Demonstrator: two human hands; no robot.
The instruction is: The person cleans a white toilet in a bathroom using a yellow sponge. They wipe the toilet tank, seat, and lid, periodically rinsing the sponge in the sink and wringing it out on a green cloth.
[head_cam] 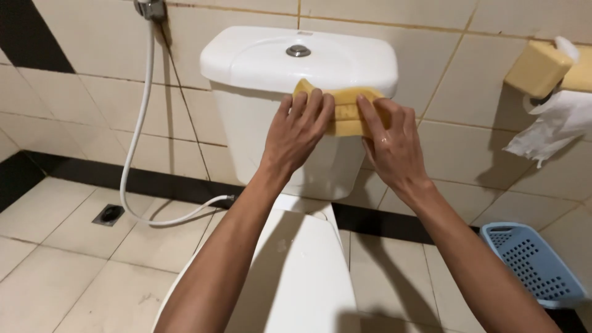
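A yellow cloth (346, 111) is pressed flat against the front of a white toilet tank (259, 132), just under the lid's edge. My left hand (296, 132) lies on the cloth's left part with fingers spread upward. My right hand (391, 145), with a ring on one finger, presses the cloth's right part. Both hands hold the cloth against the tank. The tank lid (259, 58) has a round metal flush button (298, 50) on top. The closed white toilet seat lid (296, 271) is below my arms.
A white spray hose (139, 135) hangs from a wall fitting at the left and loops to the floor. A floor drain (110, 214) sits at the left. A blue perforated basket (533, 262) stands at the right. A yellow paper holder (539, 68) with hanging tissue (549, 129) is on the right wall.
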